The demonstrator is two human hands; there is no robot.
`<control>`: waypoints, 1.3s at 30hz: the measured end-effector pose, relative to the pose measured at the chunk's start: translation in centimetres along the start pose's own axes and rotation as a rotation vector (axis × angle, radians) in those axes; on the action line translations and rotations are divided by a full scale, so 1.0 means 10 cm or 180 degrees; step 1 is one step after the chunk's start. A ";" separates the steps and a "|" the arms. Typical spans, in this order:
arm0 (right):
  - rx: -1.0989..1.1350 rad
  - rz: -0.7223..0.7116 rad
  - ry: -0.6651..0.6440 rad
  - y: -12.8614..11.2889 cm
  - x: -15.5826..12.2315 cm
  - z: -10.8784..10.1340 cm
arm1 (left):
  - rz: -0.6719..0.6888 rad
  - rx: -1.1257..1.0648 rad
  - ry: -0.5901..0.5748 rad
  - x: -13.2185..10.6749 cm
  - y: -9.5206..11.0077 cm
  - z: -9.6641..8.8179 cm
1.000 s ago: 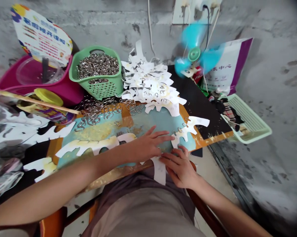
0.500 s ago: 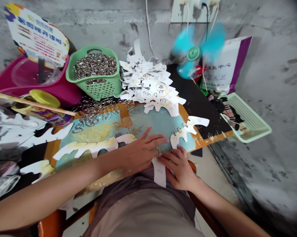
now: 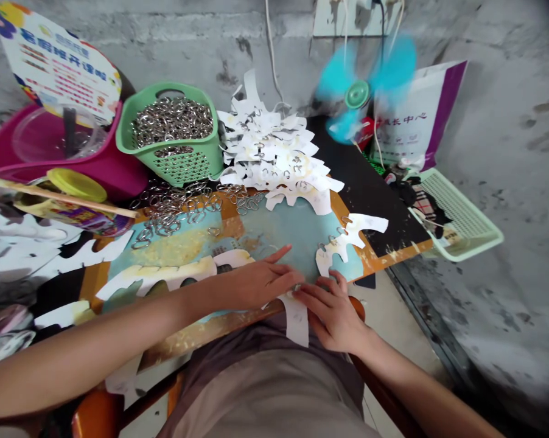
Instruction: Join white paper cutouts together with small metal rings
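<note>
My left hand (image 3: 260,281) and my right hand (image 3: 333,311) meet at the near edge of the teal and orange work board (image 3: 274,226). Between them is a white paper piece (image 3: 298,322) that hangs off the board over my lap. The fingers of both hands close on its upper end, and my left index finger points out along the board. A small metal ring seems to sit at the pinch, but I cannot be sure. Just beyond my right hand lies a white cutout with rings (image 3: 347,234).
At the back stand a green basket (image 3: 132,131) full of metal rings, a pile of white cutouts (image 3: 274,158) and a spinning teal fan (image 3: 356,94). Loose rings (image 3: 174,204) lie on the board. A pink tub (image 3: 96,167) is on the left, a pale green tray (image 3: 466,225) on the right.
My left hand's spread fingers have drawn together and back toward the near edge. My right hand has stayed on the paper piece. The view has shifted slightly.
</note>
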State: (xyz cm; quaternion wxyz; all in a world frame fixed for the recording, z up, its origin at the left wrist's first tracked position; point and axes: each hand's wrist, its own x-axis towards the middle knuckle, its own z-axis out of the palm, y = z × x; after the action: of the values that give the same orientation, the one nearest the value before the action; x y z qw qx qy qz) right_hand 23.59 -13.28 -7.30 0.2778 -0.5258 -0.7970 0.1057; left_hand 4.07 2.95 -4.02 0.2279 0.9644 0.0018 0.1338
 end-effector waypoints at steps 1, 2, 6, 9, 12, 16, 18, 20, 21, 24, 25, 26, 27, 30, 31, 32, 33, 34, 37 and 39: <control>0.0008 0.0006 0.0006 0.00 -0.01 0.01 | 0.0035 -0.0009 -0.0063 -0.02 0.02 0.00; 0.0030 0.0018 0.0010 0.00 -0.02 0.01 | 0.0110 -0.0009 -0.0160 -0.04 0.03 0.00; 0.0117 0.0088 0.0045 -0.01 -0.03 0.02 | 0.0151 0.0199 -0.0133 -0.11 0.10 0.01; 0.0079 0.0133 -0.0018 -0.02 -0.01 0.01 | -0.0018 0.0387 -0.0199 -0.13 0.15 0.02; 0.0073 0.0185 -0.0103 -0.05 0.01 -0.02 | -0.0108 0.0508 -0.0413 -0.12 0.19 -0.02; 0.0057 0.0213 -0.0101 -0.08 0.02 -0.04 | 0.0022 0.0531 -0.0471 -0.10 0.22 -0.09; 0.0030 0.0226 -0.0115 -0.10 0.02 -0.04 | 0.0101 0.0494 -0.0490 -0.12 0.23 -0.10; 0.0001 0.0252 -0.0147 -0.11 0.03 -0.03 | 0.0122 0.0523 -0.0515 -0.15 0.26 -0.09; -0.0004 0.0259 -0.0162 -0.12 0.03 -0.03 | 0.0103 0.0578 -0.0503 -0.17 0.28 -0.08; 0.0120 0.0275 -0.0196 -0.11 0.02 -0.09 | -0.0043 0.0775 -0.0442 -0.23 0.36 -0.01; 0.0248 0.0285 -0.0194 -0.10 0.02 -0.12 | -0.0120 0.0821 -0.0406 -0.24 0.38 0.01; 0.0417 0.0338 -0.0128 -0.09 0.02 -0.17 | -0.0204 0.0855 -0.0366 -0.26 0.41 0.03; 0.0590 0.0464 0.0046 -0.07 0.02 -0.21 | -0.0287 0.0878 -0.0320 -0.27 0.44 0.06; 0.0758 0.1162 0.0949 -0.08 0.07 -0.28 | -0.0465 0.0930 -0.0138 -0.29 0.52 0.13; 0.0698 0.1396 0.1119 -0.10 0.10 -0.27 | -0.0503 0.0960 -0.0073 -0.30 0.54 0.15; 0.0626 0.1563 0.1110 -0.12 0.13 -0.23 | -0.0546 0.0995 -0.0015 -0.31 0.56 0.18; 0.0575 0.1654 0.0943 -0.16 0.17 -0.18 | -0.0612 0.1032 0.0042 -0.32 0.58 0.20; 0.0560 0.1696 0.0697 -0.20 0.22 -0.12 | -0.0696 0.1063 0.0097 -0.33 0.60 0.23; 0.0683 0.1725 0.0259 -0.29 0.32 0.05 | -0.0958 0.1035 0.0252 -0.39 0.64 0.27; 0.1014 0.1783 0.0370 -0.31 0.35 0.10 | -0.0998 0.0873 0.0483 -0.45 0.66 0.24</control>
State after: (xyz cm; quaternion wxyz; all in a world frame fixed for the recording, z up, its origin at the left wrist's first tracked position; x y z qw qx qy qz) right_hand 19.57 -11.38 -5.54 0.3618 -0.6797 -0.5776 0.2712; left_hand 0.01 -4.35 -4.36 0.1118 0.9615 0.1871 0.1673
